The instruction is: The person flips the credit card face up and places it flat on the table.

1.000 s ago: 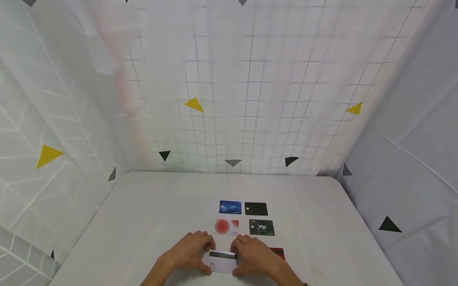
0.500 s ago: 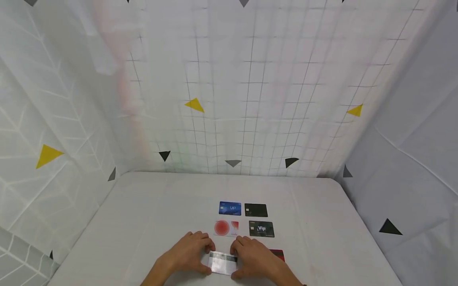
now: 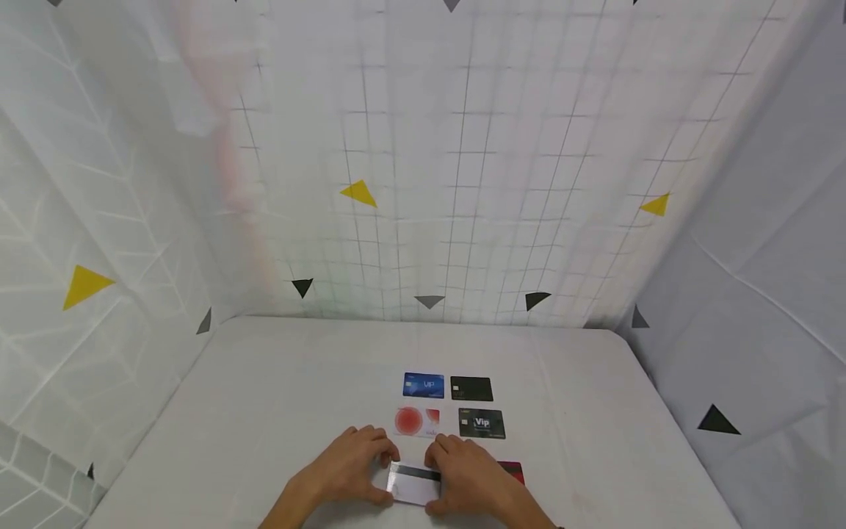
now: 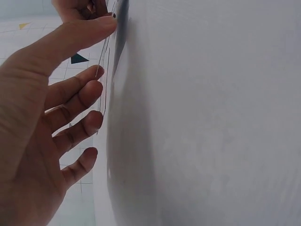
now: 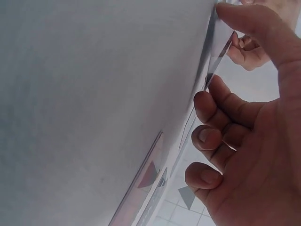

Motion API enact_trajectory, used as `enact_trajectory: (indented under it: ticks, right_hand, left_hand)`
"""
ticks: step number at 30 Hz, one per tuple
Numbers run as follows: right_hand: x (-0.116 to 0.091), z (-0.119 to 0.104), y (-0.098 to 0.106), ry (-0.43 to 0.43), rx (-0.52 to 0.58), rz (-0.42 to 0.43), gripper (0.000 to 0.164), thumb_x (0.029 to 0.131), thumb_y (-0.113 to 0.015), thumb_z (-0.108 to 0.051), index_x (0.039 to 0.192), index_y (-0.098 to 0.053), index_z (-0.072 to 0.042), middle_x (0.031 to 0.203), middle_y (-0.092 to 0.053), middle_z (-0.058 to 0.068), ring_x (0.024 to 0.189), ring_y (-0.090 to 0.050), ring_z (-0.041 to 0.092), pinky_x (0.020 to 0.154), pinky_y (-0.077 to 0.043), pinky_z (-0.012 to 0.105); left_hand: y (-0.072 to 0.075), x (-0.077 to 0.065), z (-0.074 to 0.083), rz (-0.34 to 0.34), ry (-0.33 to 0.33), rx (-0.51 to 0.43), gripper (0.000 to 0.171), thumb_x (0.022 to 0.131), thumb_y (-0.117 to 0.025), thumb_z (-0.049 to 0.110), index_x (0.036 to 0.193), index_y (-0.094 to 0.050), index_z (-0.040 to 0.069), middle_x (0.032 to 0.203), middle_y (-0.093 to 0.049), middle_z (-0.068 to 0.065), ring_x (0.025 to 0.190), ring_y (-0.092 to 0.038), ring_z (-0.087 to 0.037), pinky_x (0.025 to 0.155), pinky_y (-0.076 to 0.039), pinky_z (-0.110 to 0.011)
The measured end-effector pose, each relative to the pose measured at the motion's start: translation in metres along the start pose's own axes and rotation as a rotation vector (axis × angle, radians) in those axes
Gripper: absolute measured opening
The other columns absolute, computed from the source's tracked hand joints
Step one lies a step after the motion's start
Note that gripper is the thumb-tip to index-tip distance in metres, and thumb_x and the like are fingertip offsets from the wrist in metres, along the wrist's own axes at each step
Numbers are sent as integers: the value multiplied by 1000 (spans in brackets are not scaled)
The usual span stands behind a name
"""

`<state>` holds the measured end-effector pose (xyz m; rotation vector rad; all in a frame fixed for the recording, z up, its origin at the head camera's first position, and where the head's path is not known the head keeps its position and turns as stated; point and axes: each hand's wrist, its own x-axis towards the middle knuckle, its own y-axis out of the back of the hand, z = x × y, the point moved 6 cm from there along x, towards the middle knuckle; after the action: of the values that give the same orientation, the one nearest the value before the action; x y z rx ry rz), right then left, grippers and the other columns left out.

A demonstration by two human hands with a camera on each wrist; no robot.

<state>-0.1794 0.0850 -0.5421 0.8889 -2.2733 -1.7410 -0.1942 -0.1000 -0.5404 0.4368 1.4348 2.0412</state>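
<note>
Both hands hold a white bank card, its dark magnetic stripe facing up along the far edge. The left hand pinches the card's left end between thumb and fingertips. At the right end, the right hand grips it the same way. In the left wrist view the card is seen almost edge-on, just off the white tabletop. The right wrist view shows the right thumb and fingers at the card's edges. A red card lies partly hidden behind the right hand.
Beyond the hands, flat on the table, lie a blue VIP card, a black card, a white card with a red circle and a dark Vip card. White sheeting encloses the back and sides.
The held card tilts slightly: a bright glare crossed it half a second ago and has mostly gone now. Both hands stay nearly in place, with their grip unchanged.
</note>
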Motion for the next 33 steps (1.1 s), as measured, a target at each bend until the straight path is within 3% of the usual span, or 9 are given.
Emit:
enact_trajectory:
  ticks: [13,21,33]
  right_hand:
    - [-1,2,3,32,-6,40,54,73,-76,-63,111,-60,-27,98,-51,-16,87,-49,6,94,-51,38]
    - [-4,-2,18,120,0,170,53,78,-70,-65,116,-58,-30,104,-53,-16,92,-50,4,91,-51,36]
    - [-5,-13,34,128,81,292,57,78,-70,-68,121,-58,-32,104,-55,-18,95,-51,4,91,-51,41]
  left_hand:
    - [0,-1,1,6,-11,52,53,68,-82,67,108,-67,36,92,-54,24,94,-50,-3,88,-45,-35]
    - [2,0,2,20,-15,39,49,71,-80,66,108,-68,36,90,-53,23,90,-48,-2,86,-44,-35]
    - [4,7,3,-6,34,-22,48,74,-79,65,112,-69,38,90,-55,24,93,-50,-2,91,-45,-39]
